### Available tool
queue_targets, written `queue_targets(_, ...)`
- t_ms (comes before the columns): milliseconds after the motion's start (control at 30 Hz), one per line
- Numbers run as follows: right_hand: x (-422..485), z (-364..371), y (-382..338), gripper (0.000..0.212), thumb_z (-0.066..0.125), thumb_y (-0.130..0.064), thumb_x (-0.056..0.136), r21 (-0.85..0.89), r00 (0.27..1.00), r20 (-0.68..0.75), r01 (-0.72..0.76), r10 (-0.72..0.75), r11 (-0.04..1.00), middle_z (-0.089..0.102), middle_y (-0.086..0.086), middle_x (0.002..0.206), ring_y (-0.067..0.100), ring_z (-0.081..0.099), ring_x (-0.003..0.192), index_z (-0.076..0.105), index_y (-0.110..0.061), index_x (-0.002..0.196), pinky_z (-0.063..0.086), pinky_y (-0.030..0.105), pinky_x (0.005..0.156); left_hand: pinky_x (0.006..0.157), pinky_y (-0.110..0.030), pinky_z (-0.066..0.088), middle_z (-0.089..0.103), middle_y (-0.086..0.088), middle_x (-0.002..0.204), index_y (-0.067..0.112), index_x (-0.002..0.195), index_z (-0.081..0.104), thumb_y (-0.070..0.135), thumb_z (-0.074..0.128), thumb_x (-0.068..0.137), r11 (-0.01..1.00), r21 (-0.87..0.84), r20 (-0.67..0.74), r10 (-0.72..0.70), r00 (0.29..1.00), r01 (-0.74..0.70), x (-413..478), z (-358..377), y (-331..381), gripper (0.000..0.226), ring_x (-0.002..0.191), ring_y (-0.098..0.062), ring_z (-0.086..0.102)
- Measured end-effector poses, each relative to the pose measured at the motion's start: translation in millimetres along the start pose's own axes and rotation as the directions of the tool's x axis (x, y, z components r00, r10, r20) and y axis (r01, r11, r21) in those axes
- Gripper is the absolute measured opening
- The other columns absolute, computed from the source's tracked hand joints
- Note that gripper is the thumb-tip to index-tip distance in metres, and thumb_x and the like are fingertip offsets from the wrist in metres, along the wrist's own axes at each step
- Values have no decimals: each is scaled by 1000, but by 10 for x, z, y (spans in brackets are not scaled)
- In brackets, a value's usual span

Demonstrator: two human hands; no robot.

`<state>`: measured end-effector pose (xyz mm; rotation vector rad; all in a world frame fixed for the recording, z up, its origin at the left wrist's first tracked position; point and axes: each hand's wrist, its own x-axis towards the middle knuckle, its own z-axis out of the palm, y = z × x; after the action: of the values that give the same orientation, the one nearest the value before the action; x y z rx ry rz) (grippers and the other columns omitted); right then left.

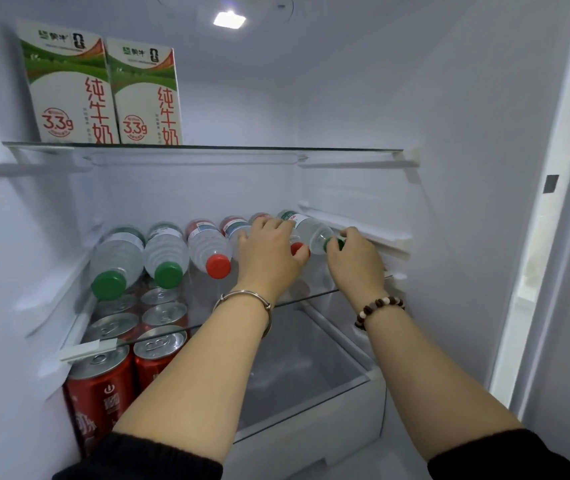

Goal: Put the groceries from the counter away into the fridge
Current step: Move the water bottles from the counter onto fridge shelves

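While the right hand [356, 261] pinches the green cap [336, 243] of the end bottle [306, 226], lying on its side at the right of the row on the middle shelf [311, 298], the left hand [269, 251] curls over its red-capped neighbour [298, 249], seemingly gripping it, though the hand hides the hold.

We log the upper glass shelf [276, 148]: two milk cartons [68, 88] upright, side by side, far left; the middle glass shelf [311, 297]: a row of water bottles [165, 251] on their sides, green and red caps toward us; under it, at left, red cans [103, 382] standing in close rows.
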<state>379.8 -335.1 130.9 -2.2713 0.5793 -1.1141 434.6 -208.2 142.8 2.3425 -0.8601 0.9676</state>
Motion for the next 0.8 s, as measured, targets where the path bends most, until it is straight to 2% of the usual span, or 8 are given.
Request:
queue_targets(100,-222,-58,34,17,44,-21,94,79,995,-72,73,-67,994,62,4,93,23,58,87,55,-11,100,43,32,69,100,-44,38,63,-4,117,13,119,60,22,57,81,986,-75,-122,137,983,-147,-68,-107,66,39,113,-26,50)
queue_targets(233,-690,-189,180,32,48,-15,94,246,991,-97,113,-91,963,54,4,125,16,48,117,52,-9,125,38,24,96,98,-45,42,64,-10,114,5,116,61,14,50,80,906,-122,-270,363,892,-406,-385,-163,296,39,112,-29,53)
queue_targets(300,-944,-249,327,35,49,-13,93,265,987,-148,107,-70,958,52,5,129,16,45,121,50,-9,128,35,25,101,101,-44,40,62,-12,118,4,118,60,12,52,80,885,-192,-274,366,889,-424,-679,-63,424,39,116,-28,51)
queue_targets(367,-1216,-298,510,37,50,-12,92,264,986,-164,59,-15,963,52,3,129,15,46,120,50,-10,129,34,21,99,103,-44,40,61,-14,120,3,120,59,11,53,83,877,-258,-253,343,905,-405,-1037,118,514,39,118,-28,49)
queue_targets(500,-1843,-409,896,36,48,-16,95,186,989,-115,-66,89,980,51,0,130,10,45,120,49,-12,131,29,13,96,107,-35,33,58,-15,124,2,122,57,10,49,86,849,-419,-96,311,946,-321,-1826,494,667,38,121,-27,45)
queue_targets(600,-2302,-532,1194,35,48,-18,96,121,983,-50,-168,175,978,51,-3,129,7,44,120,49,-15,131,29,13,96,106,-39,38,55,-13,128,4,128,53,19,42,90,836,-518,77,254,964,-179,-2379,718,799,42,121,-27,46)
queue_targets(700,-2726,-689,1501,35,47,-18,96,51,968,15,-249,249,967,52,-3,129,10,44,122,49,-16,131,29,16,96,104,-44,41,54,-12,130,6,131,50,28,37,93,815,-574,239,264,934,-84,-2820,865,967,46,122,-29,47)
queue_targets(800,-3127,-881,1808,36,49,-16,95,-48,948,32,-316,317,948,53,-2,128,13,45,121,50,-14,130,28,14,93,108,-41,35,52,-12,133,7,132,50,26,38,93,802,-594,356,331,874,-62,-3102,942,1163,45,125,-30,45)
